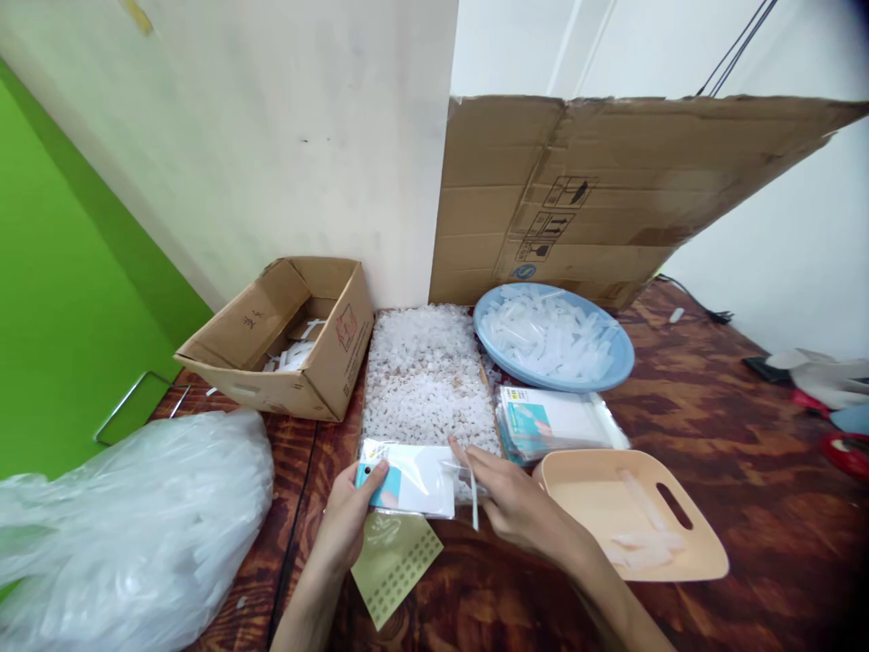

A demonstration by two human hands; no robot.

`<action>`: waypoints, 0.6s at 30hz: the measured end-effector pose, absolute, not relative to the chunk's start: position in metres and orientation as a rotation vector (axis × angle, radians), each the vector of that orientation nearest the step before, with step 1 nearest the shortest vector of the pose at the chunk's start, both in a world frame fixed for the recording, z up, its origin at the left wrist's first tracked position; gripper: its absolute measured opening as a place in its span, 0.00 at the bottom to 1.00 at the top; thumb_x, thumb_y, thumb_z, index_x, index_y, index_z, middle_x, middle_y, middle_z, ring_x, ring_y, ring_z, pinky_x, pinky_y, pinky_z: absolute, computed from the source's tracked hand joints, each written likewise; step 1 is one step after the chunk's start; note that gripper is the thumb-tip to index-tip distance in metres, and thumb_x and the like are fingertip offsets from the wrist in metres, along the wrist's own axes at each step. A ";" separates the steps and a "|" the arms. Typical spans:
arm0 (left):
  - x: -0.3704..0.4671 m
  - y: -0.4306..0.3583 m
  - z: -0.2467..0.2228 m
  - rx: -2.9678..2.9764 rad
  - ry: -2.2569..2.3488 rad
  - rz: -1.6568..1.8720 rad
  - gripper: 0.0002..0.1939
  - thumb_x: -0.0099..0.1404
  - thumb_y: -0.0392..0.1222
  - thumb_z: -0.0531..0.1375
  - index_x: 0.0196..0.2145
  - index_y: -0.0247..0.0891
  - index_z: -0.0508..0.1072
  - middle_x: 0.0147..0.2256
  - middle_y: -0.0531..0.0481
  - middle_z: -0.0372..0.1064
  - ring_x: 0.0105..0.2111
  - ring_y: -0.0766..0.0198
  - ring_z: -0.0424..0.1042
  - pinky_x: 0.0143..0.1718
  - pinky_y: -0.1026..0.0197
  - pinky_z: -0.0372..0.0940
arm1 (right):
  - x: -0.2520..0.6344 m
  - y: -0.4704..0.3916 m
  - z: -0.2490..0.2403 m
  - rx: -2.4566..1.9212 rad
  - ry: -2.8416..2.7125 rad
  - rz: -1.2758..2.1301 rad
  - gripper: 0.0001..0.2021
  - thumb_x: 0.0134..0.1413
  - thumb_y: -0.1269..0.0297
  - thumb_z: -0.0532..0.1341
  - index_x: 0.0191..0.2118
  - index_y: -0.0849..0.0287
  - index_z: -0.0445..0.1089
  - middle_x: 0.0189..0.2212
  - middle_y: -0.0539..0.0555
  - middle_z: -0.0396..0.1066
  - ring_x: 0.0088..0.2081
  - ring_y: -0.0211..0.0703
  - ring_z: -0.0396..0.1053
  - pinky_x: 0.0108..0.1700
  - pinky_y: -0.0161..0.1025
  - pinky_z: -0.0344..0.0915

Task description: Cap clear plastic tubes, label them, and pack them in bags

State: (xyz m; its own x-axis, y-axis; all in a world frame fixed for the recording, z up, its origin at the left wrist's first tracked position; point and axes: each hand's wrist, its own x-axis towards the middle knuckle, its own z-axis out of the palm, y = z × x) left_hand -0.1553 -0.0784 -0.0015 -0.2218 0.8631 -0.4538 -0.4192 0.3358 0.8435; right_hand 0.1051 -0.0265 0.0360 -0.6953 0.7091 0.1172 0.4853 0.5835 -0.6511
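The left hand [348, 516] is pinching the left end of a flat clear-plastic packet [414, 484] with a turquoise-and-white card — apparently steadying it — while the right hand [503, 489] is pinching its clear right end, likely keeping it taut. The packet is hovering above the near edge of a bed of small white pieces [427, 398] on the dark-red wood-grain table [475, 598], its long axis running left-right, turquoise end pointing left.

A printed cardboard sheet [625, 181] stands on the worktop [767, 453] — dark cables [745, 45] above its right part, a pale wall [305, 136] left of it, and farther left a green panel [61, 272] with a wire handle [119, 407].
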 end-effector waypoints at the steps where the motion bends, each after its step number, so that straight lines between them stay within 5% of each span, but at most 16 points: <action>1: -0.157 -0.081 -0.002 0.460 1.316 1.249 0.25 0.49 0.55 0.76 0.33 0.31 0.79 0.28 0.50 0.75 0.26 0.66 0.70 0.29 0.68 0.63 | 0.109 -0.028 0.039 -0.985 -2.402 0.947 0.35 0.62 0.77 0.51 0.73 0.52 0.52 0.53 0.61 0.74 0.53 0.54 0.74 0.54 0.48 0.71; 4: -0.160 -0.088 -0.001 0.439 1.288 1.233 0.24 0.50 0.55 0.77 0.34 0.32 0.79 0.28 0.50 0.76 0.27 0.66 0.71 0.29 0.67 0.64 | 0.117 -0.032 0.042 -1.183 -2.200 1.123 0.26 0.63 0.70 0.57 0.66 0.50 0.64 0.46 0.57 0.79 0.46 0.54 0.77 0.48 0.46 0.71; 6: -0.160 -0.090 0.000 0.422 1.258 1.226 0.24 0.50 0.54 0.77 0.34 0.32 0.80 0.29 0.49 0.77 0.27 0.65 0.72 0.30 0.67 0.64 | 0.117 -0.035 0.041 -1.274 -2.027 1.133 0.12 0.60 0.68 0.62 0.50 0.53 0.72 0.39 0.55 0.79 0.43 0.53 0.77 0.45 0.43 0.70; 7: -0.159 -0.091 0.000 0.416 1.244 1.227 0.24 0.50 0.54 0.77 0.35 0.32 0.80 0.29 0.48 0.77 0.27 0.64 0.72 0.30 0.67 0.65 | 0.115 -0.037 0.039 -1.287 -1.940 1.132 0.05 0.58 0.67 0.64 0.41 0.54 0.72 0.37 0.54 0.78 0.42 0.52 0.77 0.45 0.42 0.70; 9: -0.157 -0.093 0.000 0.396 1.213 1.237 0.24 0.51 0.53 0.77 0.37 0.31 0.80 0.31 0.46 0.79 0.29 0.63 0.74 0.32 0.66 0.67 | 0.111 -0.043 0.036 -1.281 -1.802 1.140 0.07 0.57 0.64 0.66 0.32 0.55 0.68 0.38 0.54 0.78 0.43 0.51 0.76 0.46 0.41 0.68; 13: -0.153 -0.096 -0.001 0.341 1.165 1.260 0.23 0.53 0.53 0.76 0.38 0.32 0.80 0.33 0.45 0.79 0.29 0.63 0.75 0.33 0.65 0.69 | 0.108 -0.056 0.032 -1.243 -1.654 1.267 0.08 0.63 0.56 0.64 0.39 0.55 0.72 0.40 0.57 0.78 0.48 0.53 0.75 0.49 0.44 0.67; 16: -0.155 -0.098 0.000 0.332 1.142 1.253 0.23 0.53 0.52 0.76 0.38 0.31 0.79 0.31 0.46 0.79 0.28 0.63 0.75 0.33 0.65 0.70 | 0.109 -0.063 0.028 -1.184 -1.545 1.388 0.13 0.67 0.54 0.61 0.50 0.55 0.70 0.27 0.50 0.75 0.35 0.49 0.76 0.43 0.43 0.69; 18: -0.158 -0.098 0.001 0.344 1.140 1.250 0.23 0.54 0.52 0.76 0.39 0.32 0.79 0.31 0.47 0.78 0.28 0.64 0.75 0.32 0.66 0.70 | 0.110 -0.064 0.023 -1.174 -1.444 1.397 0.13 0.65 0.53 0.64 0.47 0.55 0.69 0.24 0.48 0.73 0.27 0.44 0.73 0.37 0.40 0.68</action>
